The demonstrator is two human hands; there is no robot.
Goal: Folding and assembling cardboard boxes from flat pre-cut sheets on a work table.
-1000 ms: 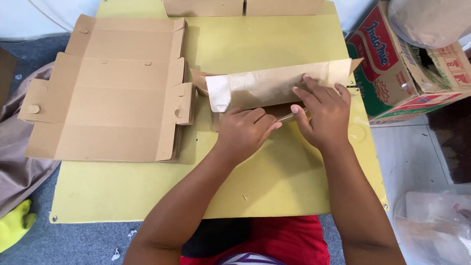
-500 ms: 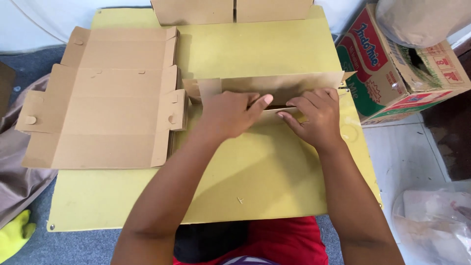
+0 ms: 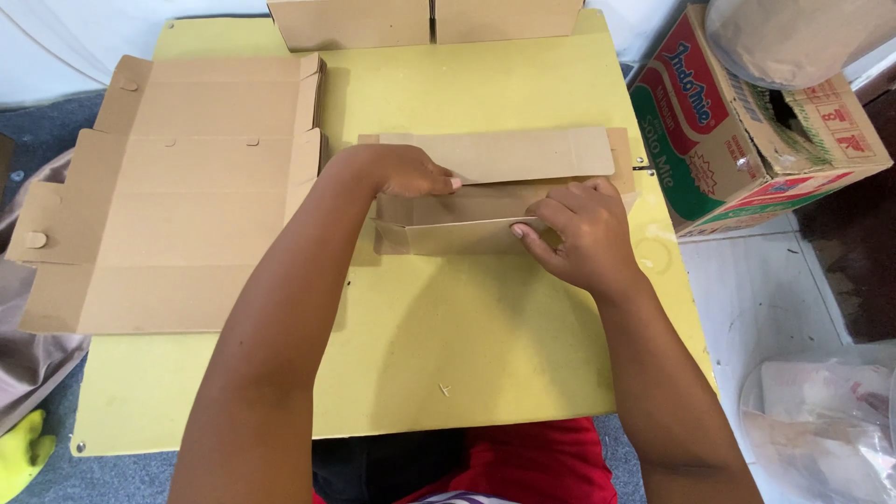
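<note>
Cardboard blank (image 3: 495,191), narrow and partly folded, lies across the middle of the yellow table (image 3: 485,345). Head view only.

Left hand (image 3: 406,173) lies flat on the blank's left part, fingers stretched along the crease and pressing down. Right hand (image 3: 579,233) bears on the near folded panel, fingertips bent against its front edge; whether anything is pinched under them is hard to tell from above.

Judgement: crease comes out clean if the left hand pins the fold line while the right runs along the panel edge, pressure even end to end.

Room: a large flat cardboard sheet (image 3: 177,196) lies just beside the blank on the left. Two folded cartons (image 3: 429,21) stand at the far edge. Printed box (image 3: 747,131) sits off the table's right edge, near the blank's right end. Near half of the table lies bare.
</note>
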